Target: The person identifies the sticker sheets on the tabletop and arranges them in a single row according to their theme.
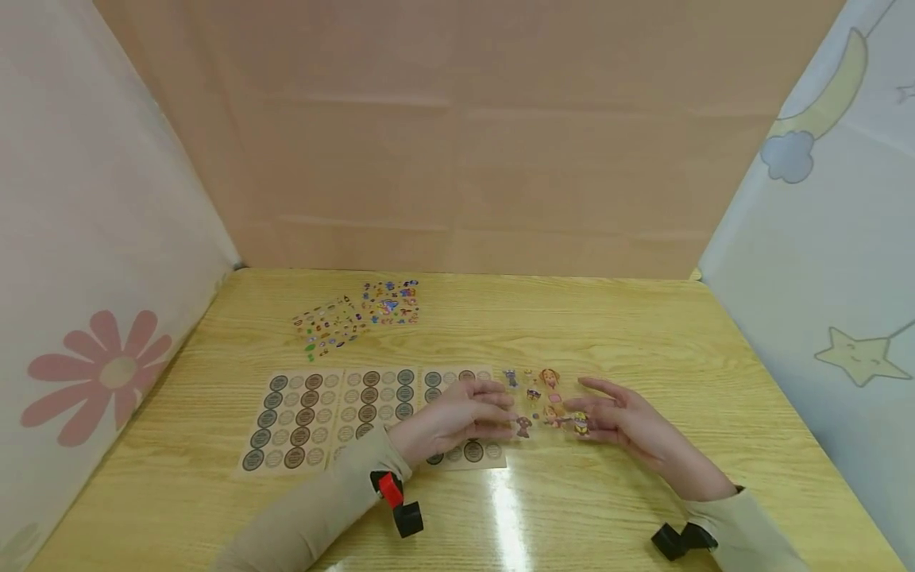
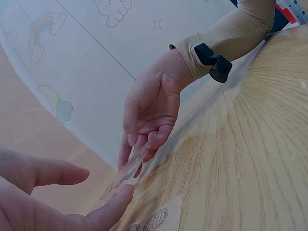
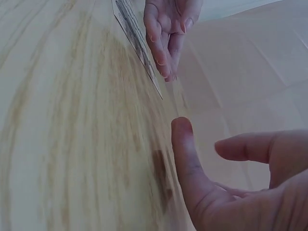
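Note:
A clear sheet of cartoon stickers (image 1: 549,378) spans the gap between the two hands in the head view. My left hand (image 1: 461,417) reaches across the rightmost card of round labels (image 1: 443,380), fingers extended to the sheet's left edge. Over on the other side, my right hand (image 1: 632,421) has its fingers spread at the sheet's right edge, one sticker overlapping them. In the left wrist view, the sheet's edge (image 2: 137,159) lies against the right hand's fingers (image 2: 126,149). Thumb and fingers stand apart on both hands; whether the left fingertips touch the sheet is unclear.
Two more cards of round labels, the left one (image 1: 287,421) and the middle one (image 1: 357,389), lie side by side. Farther back are two sticker sheets (image 1: 329,327) (image 1: 389,303). A wall rises behind the wooden table (image 1: 572,326), with patterned walls at both sides.

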Demonstrator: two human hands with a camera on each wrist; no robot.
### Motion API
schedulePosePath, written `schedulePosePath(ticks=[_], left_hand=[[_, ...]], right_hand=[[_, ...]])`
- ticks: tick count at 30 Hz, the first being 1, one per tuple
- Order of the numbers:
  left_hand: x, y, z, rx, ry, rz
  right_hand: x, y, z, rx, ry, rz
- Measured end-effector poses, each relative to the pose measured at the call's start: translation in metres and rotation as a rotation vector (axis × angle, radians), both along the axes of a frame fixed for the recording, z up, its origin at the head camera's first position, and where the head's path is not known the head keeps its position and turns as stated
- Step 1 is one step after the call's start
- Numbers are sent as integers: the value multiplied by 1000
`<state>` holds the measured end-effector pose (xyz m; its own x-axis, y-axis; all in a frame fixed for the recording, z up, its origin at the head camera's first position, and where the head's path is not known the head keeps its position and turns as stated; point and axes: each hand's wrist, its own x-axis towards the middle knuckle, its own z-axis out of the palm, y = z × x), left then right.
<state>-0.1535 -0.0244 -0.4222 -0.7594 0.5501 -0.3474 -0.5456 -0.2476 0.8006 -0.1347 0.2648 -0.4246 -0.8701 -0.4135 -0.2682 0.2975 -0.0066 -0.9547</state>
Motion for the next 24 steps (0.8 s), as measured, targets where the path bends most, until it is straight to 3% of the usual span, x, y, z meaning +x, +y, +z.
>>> schedulePosePath(ticks=[7,17,24], left_hand=[[5,1,0,-2,7,-44],[8,0,2,-19,11,-79],[12,-1,4,-34,-14,-73]], right_hand=[[6,5,9,11,-81,-54],[8,7,15,68,-87,-117],[10,8,19,129,-56,-51]])
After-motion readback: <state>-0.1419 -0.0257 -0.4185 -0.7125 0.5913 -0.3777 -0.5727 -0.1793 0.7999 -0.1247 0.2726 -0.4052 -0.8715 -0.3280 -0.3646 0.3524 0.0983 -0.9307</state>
